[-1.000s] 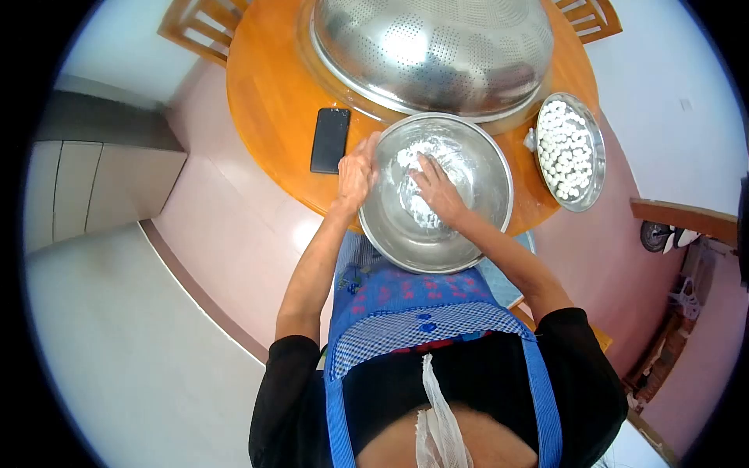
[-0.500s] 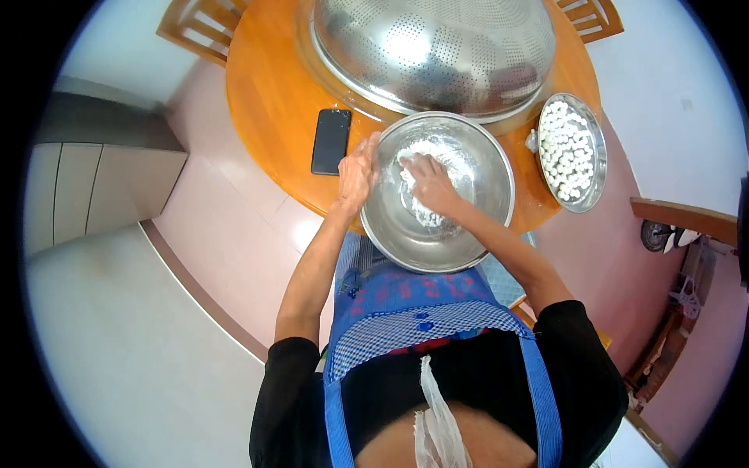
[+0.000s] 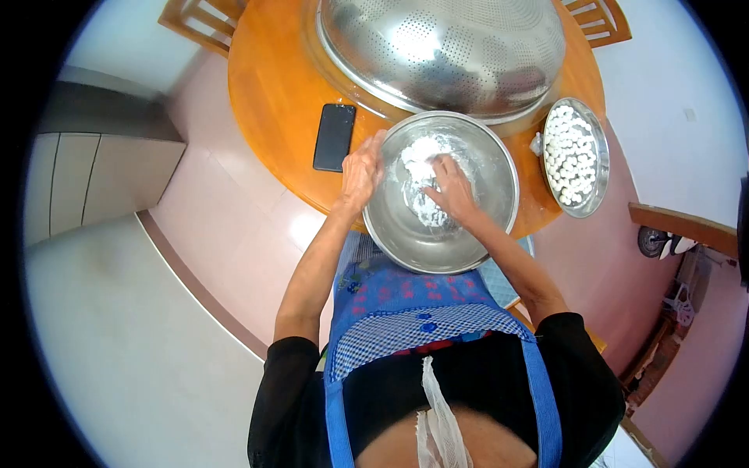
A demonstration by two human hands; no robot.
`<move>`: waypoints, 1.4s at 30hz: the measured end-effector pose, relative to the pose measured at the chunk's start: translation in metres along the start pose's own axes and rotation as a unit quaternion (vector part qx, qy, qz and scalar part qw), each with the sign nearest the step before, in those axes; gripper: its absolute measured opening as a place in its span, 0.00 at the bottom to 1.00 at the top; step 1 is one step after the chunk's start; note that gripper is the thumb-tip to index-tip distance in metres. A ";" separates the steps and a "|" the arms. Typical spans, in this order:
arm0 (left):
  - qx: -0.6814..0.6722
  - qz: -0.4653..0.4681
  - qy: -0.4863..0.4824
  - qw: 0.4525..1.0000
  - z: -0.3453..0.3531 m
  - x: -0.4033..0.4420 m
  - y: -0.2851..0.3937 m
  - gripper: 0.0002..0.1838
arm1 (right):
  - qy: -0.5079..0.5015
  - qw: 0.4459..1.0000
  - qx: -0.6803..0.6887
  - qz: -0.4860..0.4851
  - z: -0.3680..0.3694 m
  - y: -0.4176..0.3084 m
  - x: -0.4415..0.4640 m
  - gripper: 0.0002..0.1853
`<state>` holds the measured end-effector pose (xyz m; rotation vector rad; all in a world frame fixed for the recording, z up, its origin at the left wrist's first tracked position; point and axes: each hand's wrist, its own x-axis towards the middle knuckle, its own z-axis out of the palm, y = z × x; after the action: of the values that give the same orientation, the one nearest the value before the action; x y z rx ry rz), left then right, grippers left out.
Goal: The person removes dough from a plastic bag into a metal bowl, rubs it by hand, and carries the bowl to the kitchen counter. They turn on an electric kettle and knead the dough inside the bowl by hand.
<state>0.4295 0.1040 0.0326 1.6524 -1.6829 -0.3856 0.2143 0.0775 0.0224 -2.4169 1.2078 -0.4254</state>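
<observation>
A round steel bowl [image 3: 441,253] sits at the near edge of the wooden table, against the blue apron. White powder [image 3: 421,160] with whitish lumps lies on its bottom. My left hand [image 3: 362,173] grips the bowl's left rim, fingers closed round the edge. Inside the bowl, my right hand [image 3: 454,189] is over the powder with its fingers apart and bent downward. Whether the fingertips touch the powder or a lump is hard to tell. An oval steel dish [image 3: 601,168] of small white balls stands to the right.
A large perforated steel colander [image 3: 445,47] lies upside down at the back of the table [image 3: 265,101]. Left of the bowl is a black phone [image 3: 334,138]. Wooden chairs [image 3: 204,23] stand beyond the table's far side.
My right hand has moved across the powder, to the left and then back to the right. My left hand has stayed on the rim. The view has shifted slightly.
</observation>
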 end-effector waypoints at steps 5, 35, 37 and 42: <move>-0.002 0.005 -0.004 1.000 -0.002 0.003 0.004 0.26 | -0.064 0.992 -0.082 0.066 0.010 -0.002 0.019 0.25; -0.410 -0.398 -0.472 0.671 0.011 -0.107 0.098 0.25 | 0.185 0.946 -0.015 0.265 -0.016 -0.063 -0.126 0.30; -0.423 -0.323 -0.505 0.679 0.020 -0.116 0.139 0.24 | 0.214 0.931 -0.040 0.294 -0.036 -0.073 -0.172 0.29; -0.353 -0.199 -0.613 0.679 0.067 -0.139 0.225 0.22 | 0.145 0.897 -0.125 0.398 -0.065 -0.056 -0.278 0.22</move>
<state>0.2062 0.2462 0.0972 1.0558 -1.4925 -2.4440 0.0631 0.3190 0.0816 -1.8277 2.3487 -0.3844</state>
